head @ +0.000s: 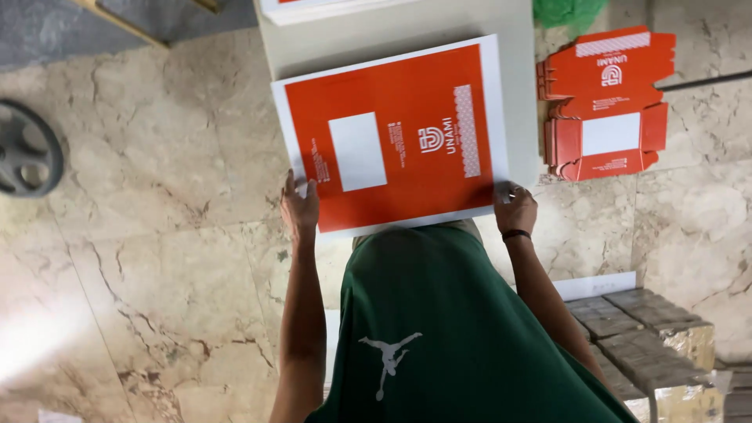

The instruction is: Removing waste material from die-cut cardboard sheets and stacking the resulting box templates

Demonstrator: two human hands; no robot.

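A large flat sheet of card, printed orange-red with a white border and a white rectangle near its middle (395, 137), lay in the upper centre of the frame on a pale grey worktop (521, 117), its near edge hanging over the worktop's edge toward the person. The left hand (300, 207) held the sheet's lower left corner, the grip pinching the white border with fingers on top. The right hand (514, 207), a dark band at its wrist, held the lower right corner, its grip likewise pinched on the edge of the sheet. Both bare arms ran down toward the bottom of the frame on either side of a green garment (446, 329).

In the upper right of the frame, a stack of die-cut orange-red carton blanks with flaps (607, 106) lay just beside the worktop on the marble-patterned floor (157, 258). A dark round wheel-like object (27, 160) sat at the left edge. A worn wooden block (646, 337) stood at the lower right.
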